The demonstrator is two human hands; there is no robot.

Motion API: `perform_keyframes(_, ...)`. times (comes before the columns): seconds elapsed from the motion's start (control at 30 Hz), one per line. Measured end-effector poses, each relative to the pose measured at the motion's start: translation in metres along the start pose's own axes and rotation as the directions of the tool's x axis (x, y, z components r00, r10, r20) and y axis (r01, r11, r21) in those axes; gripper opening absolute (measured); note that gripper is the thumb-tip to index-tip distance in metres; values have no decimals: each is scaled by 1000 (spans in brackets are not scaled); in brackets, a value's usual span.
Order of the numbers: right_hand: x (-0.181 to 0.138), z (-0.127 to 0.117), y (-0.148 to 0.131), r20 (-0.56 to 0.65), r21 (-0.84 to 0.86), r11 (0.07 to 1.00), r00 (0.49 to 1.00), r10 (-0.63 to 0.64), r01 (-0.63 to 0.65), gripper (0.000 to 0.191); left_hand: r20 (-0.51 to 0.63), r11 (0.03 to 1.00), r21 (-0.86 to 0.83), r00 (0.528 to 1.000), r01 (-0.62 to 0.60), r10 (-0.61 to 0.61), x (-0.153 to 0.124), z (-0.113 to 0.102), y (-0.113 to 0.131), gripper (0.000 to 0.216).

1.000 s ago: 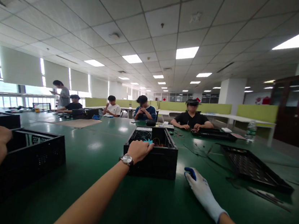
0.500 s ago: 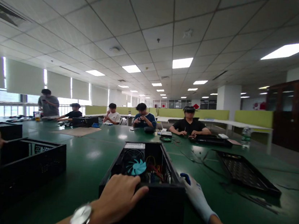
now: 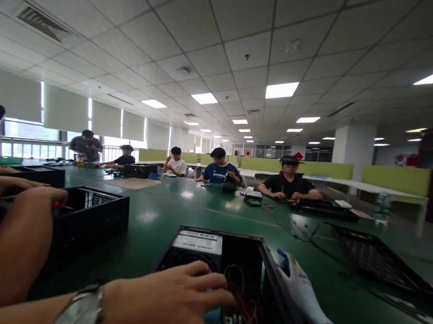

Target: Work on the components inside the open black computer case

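An open black computer case (image 3: pixel 281 309) stands before me, with a labelled power supply (image 3: pixel 197 242) at its far left and coloured cables (image 3: pixel 253 313) inside. My left hand (image 3: pixel 168 298), bare and wearing a watch (image 3: pixel 80 311), is over the opening with its fingers spread. Beneath those fingers shows a piece of the light-blue fan (image 3: pixel 213 316); the hand covers most of it. My right hand (image 3: pixel 302 285), in a white glove with blue fingertips, is at the case's right side wall. Its fingers are bent there, and some are hidden.
At the left, a co-worker's hands (image 3: pixel 34 195) reach into another black case (image 3: pixel 93 220). A black panel (image 3: pixel 385 264) and cables lie at the right, near a water bottle (image 3: pixel 383 208). Several people sit or stand across the green table (image 3: pixel 146 221).
My view has turned left. My left hand has gone from the case's near edge to above the fan, its fingers spreading. The co-worker's hands now reach into the left case.
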State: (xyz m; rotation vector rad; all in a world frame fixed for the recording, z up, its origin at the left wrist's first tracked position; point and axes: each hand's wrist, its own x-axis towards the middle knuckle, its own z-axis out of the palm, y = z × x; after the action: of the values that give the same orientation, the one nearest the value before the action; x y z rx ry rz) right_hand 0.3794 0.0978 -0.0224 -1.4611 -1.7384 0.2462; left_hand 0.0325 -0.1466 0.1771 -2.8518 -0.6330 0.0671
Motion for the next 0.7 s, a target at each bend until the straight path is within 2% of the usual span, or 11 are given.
perform_keyframes(0.1,-11,-3,-4,35,9,1000,999,-5,5,68,81,995,-6,992,-95,95,25,20,-43,72)
perform_keyframes(0.17,-19,-7,-8,74,11,1000,997,8,-9,67,133,993,-59,986,-98,105,32,33,-55,84)
perform_keyframes(0.3,-31,-14,-20,116,5,1000,993,23,-24,66,188,997,-52,980,-63,72,35,45,-50,98)
perform_keyframes(0.4,-34,-17,-24,119,22,1000,993,19,-22,70,182,999,7,983,-33,31,36,50,-43,105)
perform_keyframes(0.5,-34,-20,-19,90,46,996,993,73,-77,80,160,996,86,987,-31,17,38,58,-43,113)
perform_keyframes(0.6,-38,-32,-12,70,112,979,984,162,-169,83,123,987,153,992,-58,39,39,63,-44,106)
perform_keyframes(0.7,-47,-57,-20,56,201,947,968,244,-251,87,114,986,150,992,-71,54,36,57,-42,93)
